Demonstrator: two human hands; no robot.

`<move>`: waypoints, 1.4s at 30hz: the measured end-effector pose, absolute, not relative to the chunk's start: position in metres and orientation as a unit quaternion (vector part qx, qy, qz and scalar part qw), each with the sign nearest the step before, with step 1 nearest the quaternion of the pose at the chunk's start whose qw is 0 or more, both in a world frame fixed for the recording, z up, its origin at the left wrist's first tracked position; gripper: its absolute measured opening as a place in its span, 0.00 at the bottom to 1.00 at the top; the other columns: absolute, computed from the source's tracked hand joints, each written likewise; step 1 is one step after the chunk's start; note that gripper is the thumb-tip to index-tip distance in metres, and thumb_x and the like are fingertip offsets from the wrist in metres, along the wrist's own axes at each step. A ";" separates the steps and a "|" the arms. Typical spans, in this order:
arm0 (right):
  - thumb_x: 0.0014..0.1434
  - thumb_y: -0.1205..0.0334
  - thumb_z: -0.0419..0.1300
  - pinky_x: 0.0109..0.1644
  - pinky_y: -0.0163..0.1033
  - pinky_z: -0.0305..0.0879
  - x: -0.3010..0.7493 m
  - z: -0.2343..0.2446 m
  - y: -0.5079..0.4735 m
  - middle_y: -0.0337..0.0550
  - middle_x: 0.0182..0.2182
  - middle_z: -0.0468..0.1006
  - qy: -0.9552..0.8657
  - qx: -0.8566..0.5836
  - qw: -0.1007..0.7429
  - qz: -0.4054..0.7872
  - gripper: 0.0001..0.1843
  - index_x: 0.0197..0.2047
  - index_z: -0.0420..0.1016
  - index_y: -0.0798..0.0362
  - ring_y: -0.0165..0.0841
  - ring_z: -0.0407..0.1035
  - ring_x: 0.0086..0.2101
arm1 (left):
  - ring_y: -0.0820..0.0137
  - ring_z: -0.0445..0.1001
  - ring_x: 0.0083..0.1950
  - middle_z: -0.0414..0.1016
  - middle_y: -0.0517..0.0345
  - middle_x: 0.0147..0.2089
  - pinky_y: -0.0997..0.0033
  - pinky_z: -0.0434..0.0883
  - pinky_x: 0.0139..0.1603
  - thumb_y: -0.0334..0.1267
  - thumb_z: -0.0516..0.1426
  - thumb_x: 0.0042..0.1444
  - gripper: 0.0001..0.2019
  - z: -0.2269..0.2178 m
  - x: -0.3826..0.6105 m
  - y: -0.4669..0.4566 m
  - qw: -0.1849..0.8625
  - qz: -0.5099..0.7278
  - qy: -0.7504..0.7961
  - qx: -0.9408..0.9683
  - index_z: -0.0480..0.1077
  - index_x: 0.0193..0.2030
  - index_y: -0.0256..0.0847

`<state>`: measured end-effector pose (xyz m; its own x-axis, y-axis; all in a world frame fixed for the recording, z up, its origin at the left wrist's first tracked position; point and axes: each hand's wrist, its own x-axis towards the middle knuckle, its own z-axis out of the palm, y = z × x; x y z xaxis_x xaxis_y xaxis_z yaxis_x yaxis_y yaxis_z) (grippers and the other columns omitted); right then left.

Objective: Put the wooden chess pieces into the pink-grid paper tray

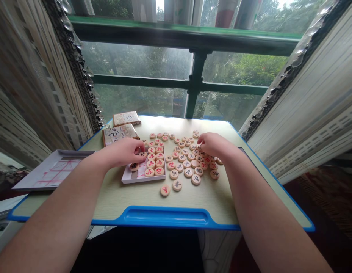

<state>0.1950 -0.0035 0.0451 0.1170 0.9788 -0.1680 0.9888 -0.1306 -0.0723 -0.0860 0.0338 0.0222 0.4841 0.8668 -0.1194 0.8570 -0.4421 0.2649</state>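
Note:
My left hand is over the left side of a shallow white box, its fingertips closed on a round wooden Chinese chess piece with a black character. Under that hand another black-marked piece lies at the box's left wall. Two columns of red-marked pieces fill the right part of the box. My right hand reaches down into the loose pieces spread to the right of the box. Its fingers are curled together; what they hold, if anything, is hidden.
Left of the box lies a white box lid with red lines inside. Two small patterned boxes sit at the table's back left. The table has a blue edge and front groove. A dark flat object lies beyond my right forearm.

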 end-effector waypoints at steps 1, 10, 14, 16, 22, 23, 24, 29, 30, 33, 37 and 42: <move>0.51 0.72 0.55 0.33 0.33 0.62 0.194 0.046 -0.004 0.46 0.44 0.79 0.656 0.748 0.036 -0.091 0.22 0.49 0.76 0.53 0.35 0.72 0.37 | 0.68 0.69 0.29 0.73 0.58 0.28 0.72 0.58 0.27 0.51 0.56 0.44 0.16 0.022 -0.086 0.034 0.145 0.014 0.508 0.849 0.72 0.34 0.43; 0.49 0.75 0.56 0.33 0.32 0.62 0.195 0.053 -0.011 0.45 0.45 0.79 0.656 0.745 0.051 -0.115 0.25 0.51 0.74 0.51 0.35 0.72 0.38 | 0.69 0.67 0.27 0.72 0.58 0.28 0.71 0.57 0.26 0.51 0.57 0.44 0.15 0.022 -0.085 0.034 0.150 0.021 0.510 0.847 0.72 0.32 0.43; 0.47 0.71 0.59 0.30 0.33 0.61 0.198 0.052 -0.012 0.46 0.38 0.80 0.660 0.738 0.078 -0.118 0.23 0.48 0.77 0.52 0.36 0.73 0.35 | 0.69 0.67 0.27 0.72 0.59 0.26 0.71 0.57 0.26 0.52 0.57 0.44 0.15 0.020 -0.087 0.035 0.150 0.024 0.508 0.848 0.72 0.32 0.43; 0.47 0.69 0.60 0.30 0.33 0.61 0.196 0.053 -0.012 0.47 0.37 0.80 0.659 0.740 0.076 -0.111 0.22 0.47 0.77 0.52 0.36 0.73 0.35 | 0.69 0.68 0.27 0.72 0.59 0.26 0.71 0.57 0.26 0.52 0.56 0.44 0.16 0.020 -0.087 0.035 0.149 0.019 0.509 0.847 0.72 0.33 0.43; 0.47 0.67 0.60 0.28 0.34 0.61 0.193 0.055 -0.012 0.46 0.37 0.80 0.657 0.741 0.080 -0.117 0.21 0.47 0.77 0.53 0.36 0.72 0.34 | 0.68 0.68 0.28 0.72 0.59 0.27 0.71 0.57 0.27 0.52 0.56 0.45 0.16 0.021 -0.086 0.034 0.146 0.014 0.511 0.847 0.72 0.34 0.43; 0.47 0.68 0.60 0.29 0.34 0.61 0.193 0.055 -0.012 0.46 0.38 0.80 0.657 0.741 0.080 -0.115 0.21 0.47 0.77 0.53 0.36 0.72 0.34 | 0.68 0.68 0.28 0.72 0.59 0.27 0.71 0.57 0.27 0.52 0.56 0.45 0.16 0.021 -0.086 0.034 0.146 0.014 0.512 0.846 0.72 0.34 0.43; 0.47 0.68 0.61 0.29 0.34 0.61 0.193 0.055 -0.012 0.46 0.38 0.80 0.657 0.740 0.081 -0.114 0.21 0.47 0.77 0.53 0.36 0.72 0.35 | 0.68 0.68 0.28 0.72 0.58 0.28 0.70 0.57 0.27 0.52 0.56 0.45 0.16 0.021 -0.086 0.034 0.147 0.014 0.513 0.846 0.72 0.34 0.43; 0.48 0.68 0.60 0.30 0.34 0.61 0.192 0.055 -0.011 0.46 0.37 0.80 0.653 0.745 0.084 -0.110 0.21 0.47 0.77 0.53 0.36 0.72 0.34 | 0.67 0.69 0.30 0.73 0.58 0.29 0.71 0.58 0.28 0.53 0.56 0.45 0.17 0.025 -0.085 0.033 0.146 0.000 0.513 0.846 0.72 0.35 0.43; 0.48 0.68 0.60 0.30 0.34 0.61 0.191 0.055 -0.011 0.46 0.37 0.80 0.652 0.747 0.078 -0.104 0.20 0.47 0.77 0.53 0.36 0.72 0.34 | 0.67 0.69 0.30 0.73 0.57 0.29 0.71 0.58 0.28 0.53 0.56 0.45 0.17 0.026 -0.085 0.032 0.146 -0.003 0.513 0.846 0.72 0.35 0.43; 0.50 0.69 0.59 0.33 0.33 0.62 0.189 0.056 -0.011 0.46 0.40 0.80 0.654 0.751 0.043 -0.082 0.19 0.47 0.77 0.53 0.35 0.72 0.36 | 0.66 0.70 0.31 0.74 0.56 0.31 0.71 0.58 0.28 0.52 0.55 0.45 0.17 0.028 -0.084 0.031 0.142 -0.006 0.512 0.847 0.72 0.36 0.42; 0.52 0.68 0.59 0.33 0.33 0.62 0.188 0.056 -0.010 0.46 0.43 0.79 0.656 0.749 0.018 -0.091 0.18 0.48 0.76 0.53 0.35 0.72 0.37 | 0.66 0.70 0.32 0.74 0.56 0.32 0.71 0.59 0.29 0.51 0.55 0.46 0.17 0.028 -0.085 0.031 0.130 0.003 0.508 0.852 0.72 0.37 0.42; 0.52 0.69 0.58 0.36 0.34 0.63 0.192 0.049 -0.008 0.47 0.46 0.77 0.657 0.748 0.041 -0.088 0.22 0.52 0.74 0.53 0.36 0.72 0.40 | 0.68 0.69 0.29 0.72 0.58 0.28 0.71 0.58 0.28 0.51 0.54 0.48 0.17 0.028 -0.085 0.032 0.119 0.033 0.506 0.854 0.72 0.38 0.41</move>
